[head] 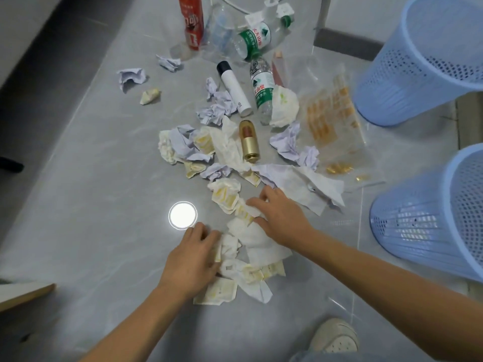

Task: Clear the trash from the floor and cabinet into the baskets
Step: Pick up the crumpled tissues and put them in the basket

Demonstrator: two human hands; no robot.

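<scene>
Grey marble-patterned floor tiles [91,165] carry a spread of trash, with a bright round light reflection [182,215] near the person's hands. At the near end lies a heap of white and yellow-stained tissues [251,257]. The left hand [192,259] rests on the heap's left edge, its grip curled onto a tissue there. The right hand [281,218] lies on the upper part of the heap, its grip pinching a yellow-marked tissue between thumb and fingers. Farther off lie crumpled lilac paper balls [217,108], a gold bottle [249,141], a white spray can with a black cap [234,88], two clear water bottles with green labels [261,94], a red-labelled bottle [192,22] and a clear plastic blister sheet [332,118] with amber pieces. Two blue mesh baskets stand at the right: the far basket [418,74] beside the blister sheet, the near basket [428,226] just right of the right forearm. A pale shoe [335,335] shows at the bottom edge.
</scene>
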